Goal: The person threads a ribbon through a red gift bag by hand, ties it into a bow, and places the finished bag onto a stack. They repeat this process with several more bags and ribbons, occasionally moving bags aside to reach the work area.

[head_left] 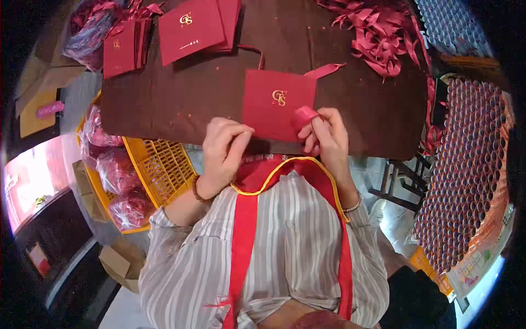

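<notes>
A flat dark-red card (268, 112) with gold letters lies near the front edge of the brown table. My left hand (223, 143) pinches its lower left corner between thumb and finger. At the card's lower right, my right hand (327, 134) has its fingers closed on a looped red ribbon (304, 116). Another ribbon end (326, 71) sticks out from the card's upper right corner, and a thin dark-red strip (255, 52) curls behind its top edge. Whether these strips join beneath the card is hidden.
Larger red cards (192, 30) and a smaller stack (126, 49) sit at the back left of the table (378, 120). A ribbon heap (383, 44) is at the back right. Yellow crates (159, 164) with bagged red items stand left; rows of small round pieces (466, 164) lie right.
</notes>
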The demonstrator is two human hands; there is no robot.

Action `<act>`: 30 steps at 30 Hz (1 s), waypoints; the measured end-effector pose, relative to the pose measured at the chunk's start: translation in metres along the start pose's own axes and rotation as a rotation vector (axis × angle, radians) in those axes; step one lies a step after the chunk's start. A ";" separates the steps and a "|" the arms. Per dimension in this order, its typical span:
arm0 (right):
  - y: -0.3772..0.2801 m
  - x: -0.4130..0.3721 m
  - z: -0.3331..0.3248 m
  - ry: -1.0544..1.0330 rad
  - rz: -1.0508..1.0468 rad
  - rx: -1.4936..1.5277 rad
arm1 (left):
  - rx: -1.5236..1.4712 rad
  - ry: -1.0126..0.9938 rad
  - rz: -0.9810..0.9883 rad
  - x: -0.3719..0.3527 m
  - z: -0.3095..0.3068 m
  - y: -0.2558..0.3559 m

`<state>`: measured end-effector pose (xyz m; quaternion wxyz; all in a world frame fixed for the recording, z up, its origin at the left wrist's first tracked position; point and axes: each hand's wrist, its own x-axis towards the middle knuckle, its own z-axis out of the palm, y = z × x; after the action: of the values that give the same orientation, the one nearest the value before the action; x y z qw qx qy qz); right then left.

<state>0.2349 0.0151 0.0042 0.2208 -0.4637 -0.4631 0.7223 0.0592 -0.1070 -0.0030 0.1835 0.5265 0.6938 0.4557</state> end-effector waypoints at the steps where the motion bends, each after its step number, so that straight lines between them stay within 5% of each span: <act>1: 0.003 0.001 0.003 -0.047 -0.027 0.052 | -0.133 -0.193 -0.111 0.002 -0.001 0.001; 2: 0.005 0.000 0.008 -0.057 -0.018 0.046 | -0.267 -0.382 -0.223 0.005 0.001 0.000; 4: 0.010 -0.001 0.019 -0.242 0.040 0.004 | -0.369 -0.436 -0.195 -0.007 0.023 -0.016; 6: 0.014 -0.001 0.028 -0.292 0.022 -0.003 | -0.918 -0.602 -0.609 -0.006 0.032 -0.020; 9: 0.018 -0.001 0.033 -0.307 0.101 0.013 | -1.314 -0.370 -0.659 0.010 0.033 -0.004; 12: 0.026 0.001 0.037 -0.372 0.180 0.036 | -1.035 -0.168 -0.516 0.022 0.035 -0.004; 18: 0.041 0.010 0.037 -0.550 0.172 0.067 | -1.084 0.034 -0.584 0.028 0.027 -0.016; 24: 0.030 0.009 0.020 -0.473 -0.062 -0.447 | -1.269 0.352 -0.590 0.044 -0.002 -0.045; 26: 0.009 0.008 0.010 -0.535 0.038 -0.540 | -1.164 0.531 -0.626 0.054 -0.015 -0.042; 28: 0.009 0.015 0.001 -0.574 -0.368 -0.647 | -1.314 0.286 -0.510 0.051 -0.035 -0.066; 30: 0.007 0.037 -0.002 -0.487 -0.465 -0.762 | -1.150 0.233 -0.562 0.049 -0.032 -0.057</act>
<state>0.2197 0.0404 -0.0192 0.0765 -0.2144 -0.8225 0.5212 -0.0151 -0.0786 -0.0222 0.4718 0.0899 0.4659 0.7431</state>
